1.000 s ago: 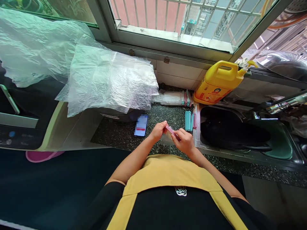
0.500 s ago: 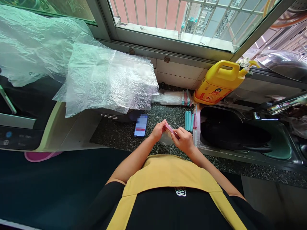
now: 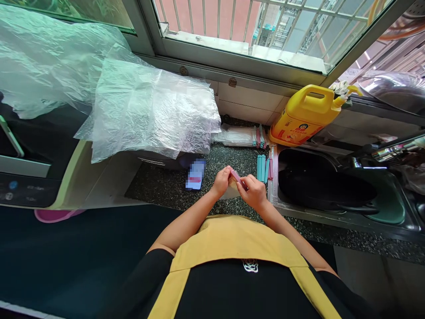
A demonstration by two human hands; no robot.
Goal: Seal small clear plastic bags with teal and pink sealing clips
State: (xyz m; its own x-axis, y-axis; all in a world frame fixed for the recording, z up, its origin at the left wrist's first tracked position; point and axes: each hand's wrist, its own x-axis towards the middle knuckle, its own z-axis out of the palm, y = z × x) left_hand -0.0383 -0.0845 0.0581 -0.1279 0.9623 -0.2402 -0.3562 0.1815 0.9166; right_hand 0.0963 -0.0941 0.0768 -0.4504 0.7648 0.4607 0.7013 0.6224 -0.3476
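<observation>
Both hands meet over the dark speckled counter (image 3: 166,188) at a slim pink bag clip (image 3: 235,176). My left hand (image 3: 220,183) is closed on the clip's upper left end. The fingers of my right hand (image 3: 253,191) pinch its lower right end. Below the clip hangs a clear plastic bag (image 3: 229,193), partly hidden by the hands; whether the clip is fully closed on it I cannot tell. To the right of my right hand lie several teal clips (image 3: 261,168), beside pink ones (image 3: 271,169). Behind them is a stack of folded clear bags with clips (image 3: 239,135).
A phone (image 3: 195,174) lies left of my hands. Large plastic sheets (image 3: 149,110) cover the left side below the window. A yellow jug with a pump (image 3: 305,115) stands behind the sink (image 3: 275,190), which holds a black pan (image 3: 327,186).
Both hands keep their hold on the pink clip and have barely moved. The clear bag beneath has shifted slightly, and the whole view has drifted a little.
</observation>
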